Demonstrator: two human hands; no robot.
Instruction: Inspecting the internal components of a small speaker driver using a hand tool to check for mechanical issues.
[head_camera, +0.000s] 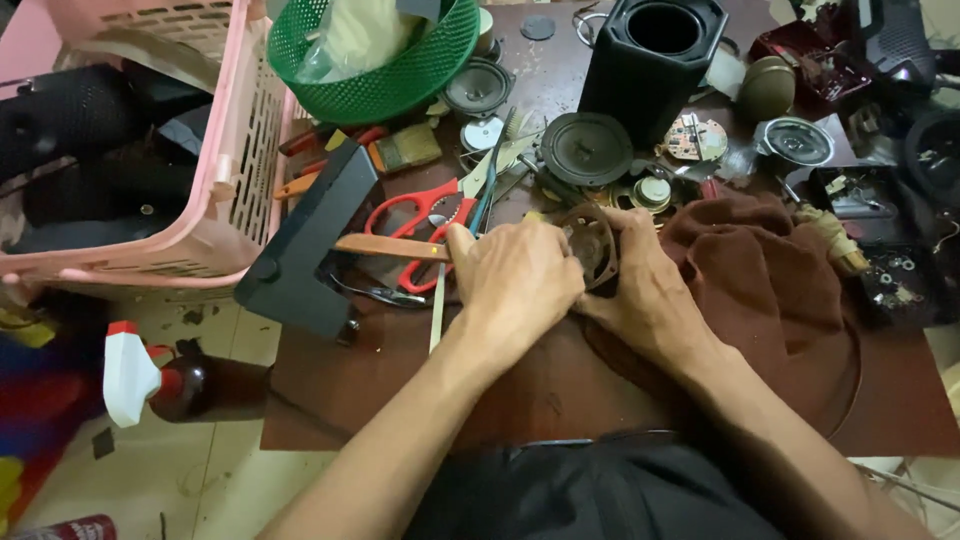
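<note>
While both hands' fingers pinch it, the round speaker frame (592, 243) looks rusty brown, open-ribbed.

Packages near your bench: a spray bottle, a red can and a bagged bundle.

To your left, on the floor beside the table, you have a dark brown bottle (205, 388) lying on its side with a white and red trigger spray head (128, 370). At the bottom left corner, the end of a red can (62, 528) pokes into view. Up top, a clear plastic bag (352, 38) sits in the green basket (400, 85). You have no signs or screens in view.
</note>
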